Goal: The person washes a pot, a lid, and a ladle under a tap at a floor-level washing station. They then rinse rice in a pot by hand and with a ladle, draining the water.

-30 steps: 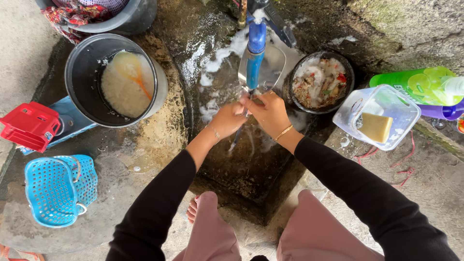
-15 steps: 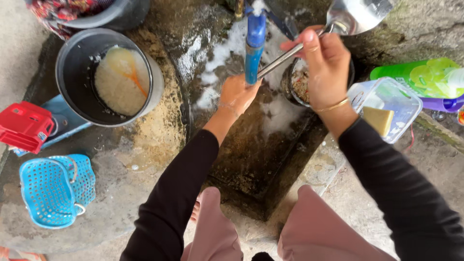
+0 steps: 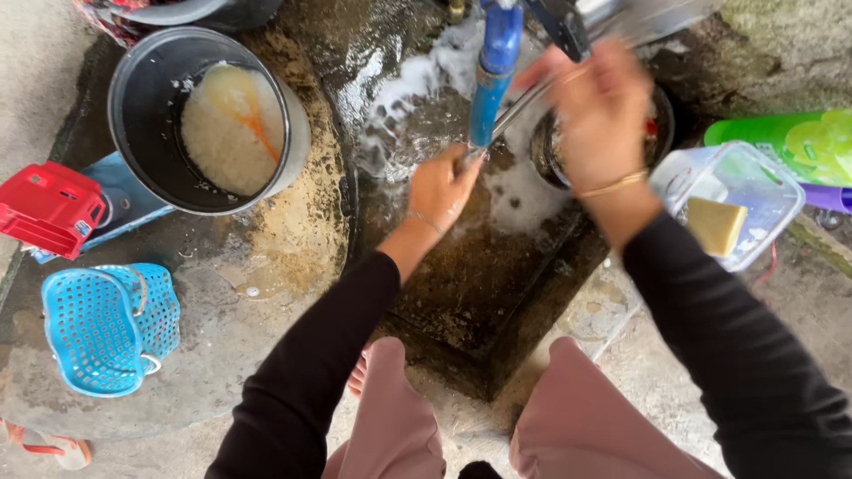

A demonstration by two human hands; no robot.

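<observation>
to your left: a dark pot (image 3: 133, 106) of cloudy water, a red box (image 3: 49, 208), blue baskets (image 3: 106, 324); right, a clear tub (image 3: 763, 191) with soap (image 3: 715, 225).
</observation>
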